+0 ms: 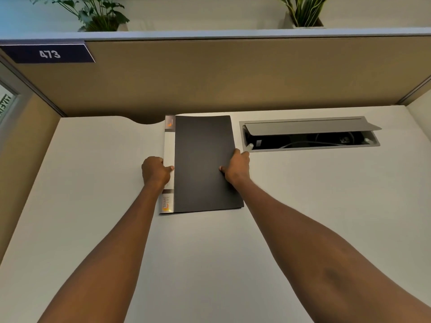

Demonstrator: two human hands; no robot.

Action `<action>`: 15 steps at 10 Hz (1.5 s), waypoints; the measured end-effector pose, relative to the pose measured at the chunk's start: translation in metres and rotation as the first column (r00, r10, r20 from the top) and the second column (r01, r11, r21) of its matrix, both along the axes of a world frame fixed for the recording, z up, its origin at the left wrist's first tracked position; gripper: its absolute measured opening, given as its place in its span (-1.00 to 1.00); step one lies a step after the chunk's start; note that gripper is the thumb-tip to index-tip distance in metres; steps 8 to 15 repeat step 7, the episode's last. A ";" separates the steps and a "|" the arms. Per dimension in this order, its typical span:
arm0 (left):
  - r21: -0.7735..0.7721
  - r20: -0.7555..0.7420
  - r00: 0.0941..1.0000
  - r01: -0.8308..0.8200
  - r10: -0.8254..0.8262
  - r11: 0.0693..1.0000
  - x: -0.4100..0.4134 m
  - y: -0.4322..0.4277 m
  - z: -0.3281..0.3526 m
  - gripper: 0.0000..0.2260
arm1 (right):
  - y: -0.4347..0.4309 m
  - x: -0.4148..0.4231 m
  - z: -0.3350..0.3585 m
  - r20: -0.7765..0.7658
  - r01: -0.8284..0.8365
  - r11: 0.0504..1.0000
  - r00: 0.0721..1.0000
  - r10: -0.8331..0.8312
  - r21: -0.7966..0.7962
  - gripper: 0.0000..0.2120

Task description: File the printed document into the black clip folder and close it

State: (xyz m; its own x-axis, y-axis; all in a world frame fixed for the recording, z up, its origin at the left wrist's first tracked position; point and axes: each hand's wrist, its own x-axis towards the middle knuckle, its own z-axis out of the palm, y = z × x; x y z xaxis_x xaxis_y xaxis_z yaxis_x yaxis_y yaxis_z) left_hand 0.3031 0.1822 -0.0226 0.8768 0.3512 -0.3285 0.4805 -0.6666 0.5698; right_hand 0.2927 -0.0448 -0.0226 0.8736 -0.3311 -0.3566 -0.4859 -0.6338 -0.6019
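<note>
Left hand (155,171) on folder (203,163) spine, right hand (236,167) gripping opposite edge

Even, soft overhead light; moderate brightness. White desk (93,183) evenly lit, no glare. Faint shadows under both forearms and along the near edge of the black folder (205,164). Wide-angle bowing toward frame edges, away from folder. Plants beyond the folder are slightly soft.
</note>
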 end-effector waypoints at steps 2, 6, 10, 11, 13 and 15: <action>0.141 0.055 0.998 0.014 -0.022 0.990 -0.013 -0.011 0.008 -0.62 | 0.003 -0.018 0.004 0.045 -0.133 0.927 0.986 0.159 -0.351 -0.55; 0.458 0.042 0.932 0.303 -0.361 0.836 -0.127 -0.033 -0.008 -0.42 | 0.002 -0.108 0.007 0.089 -0.370 0.862 0.902 0.423 -0.347 -0.35; 0.489 0.054 0.932 0.289 -0.359 0.823 -0.158 -0.047 -0.012 -0.39 | -0.007 -0.140 -0.001 0.065 -0.415 0.851 0.887 0.458 -0.323 -0.36; 0.489 0.054 0.932 0.289 -0.359 0.823 -0.158 -0.047 -0.012 -0.39 | -0.007 -0.140 -0.001 0.065 -0.415 0.851 0.887 0.458 -0.323 -0.36; 0.489 0.054 0.932 0.289 -0.359 0.823 -0.158 -0.047 -0.012 -0.39 | -0.007 -0.140 -0.001 0.065 -0.415 0.851 0.887 0.458 -0.323 -0.36; 0.489 0.054 0.932 0.289 -0.359 0.823 -0.158 -0.047 -0.012 -0.39 | -0.007 -0.140 -0.001 0.065 -0.415 0.851 0.887 0.458 -0.323 -0.36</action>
